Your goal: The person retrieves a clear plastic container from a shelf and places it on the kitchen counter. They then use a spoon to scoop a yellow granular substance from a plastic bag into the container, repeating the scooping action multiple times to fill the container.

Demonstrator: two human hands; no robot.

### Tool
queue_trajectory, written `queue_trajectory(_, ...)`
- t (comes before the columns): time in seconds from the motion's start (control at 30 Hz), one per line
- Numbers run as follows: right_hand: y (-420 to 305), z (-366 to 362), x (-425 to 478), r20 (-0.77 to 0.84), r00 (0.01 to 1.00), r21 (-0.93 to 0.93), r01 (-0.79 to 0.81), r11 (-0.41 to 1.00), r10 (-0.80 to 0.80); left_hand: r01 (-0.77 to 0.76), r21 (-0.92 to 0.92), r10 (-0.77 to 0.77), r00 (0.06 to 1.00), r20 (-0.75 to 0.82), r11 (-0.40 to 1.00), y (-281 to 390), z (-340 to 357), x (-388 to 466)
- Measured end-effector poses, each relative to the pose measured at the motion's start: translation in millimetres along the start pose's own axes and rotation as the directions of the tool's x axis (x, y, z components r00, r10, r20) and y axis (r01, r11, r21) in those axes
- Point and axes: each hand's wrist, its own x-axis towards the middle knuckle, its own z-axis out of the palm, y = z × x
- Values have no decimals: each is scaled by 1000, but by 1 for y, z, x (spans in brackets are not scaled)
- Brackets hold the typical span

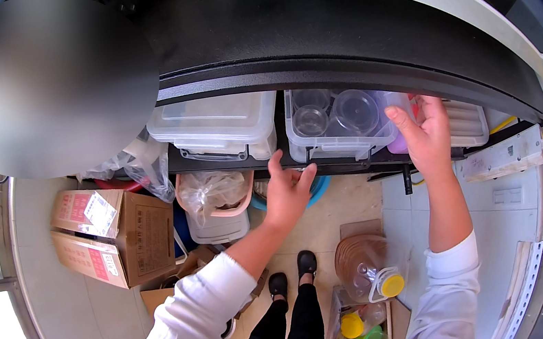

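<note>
My left hand (285, 193) is just below the front edge of a black shelf (279, 169), thumb and fingers apart and holding nothing. Above it, an open clear plastic storage bin (336, 146) holds several round clear plastic containers (356, 110). My right hand (428, 139) reaches up at the bin's right side, its thumb by the bin wall and its fingertips partly hidden under the counter edge. Beside that hand shows a purple object (397, 145), with something red behind; whether it grips either is unclear. Left of the open bin stands a lidded storage bin (215, 120).
A black countertop (313, 23) overhangs the shelf. Below are a pink basin (253, 193) with a plastic bag and a blue basin (324, 190). Cardboard boxes (148, 236) stand left. A large yellow-capped jug (360, 261) stands on the floor near my feet.
</note>
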Motion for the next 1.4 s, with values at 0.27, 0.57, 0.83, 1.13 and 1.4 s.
queue_trajectory(0.27,6,-8,1,-28,999,170,24,985,-19,-736,415,769,627,120,535,98,-27,43)
queue_trajectory(0.57,0,-1,2,-30,999,162,-38,986,43,-815,579,289,556,779,7,88,-13,181)
queue_trajectory(0.83,7,-2,5,-30,999,95,14,995,-11,-855,495,281,519,807,156,104,-27,182)
queue_trajectory(1.13,3,-2,4,-66,997,57,50,997,-46,-600,463,635,766,99,652,134,-69,51)
queue_trajectory(1.4,-2,25,-6,266,948,-357,265,896,-174,-739,503,882,457,-114,448,29,-136,-66)
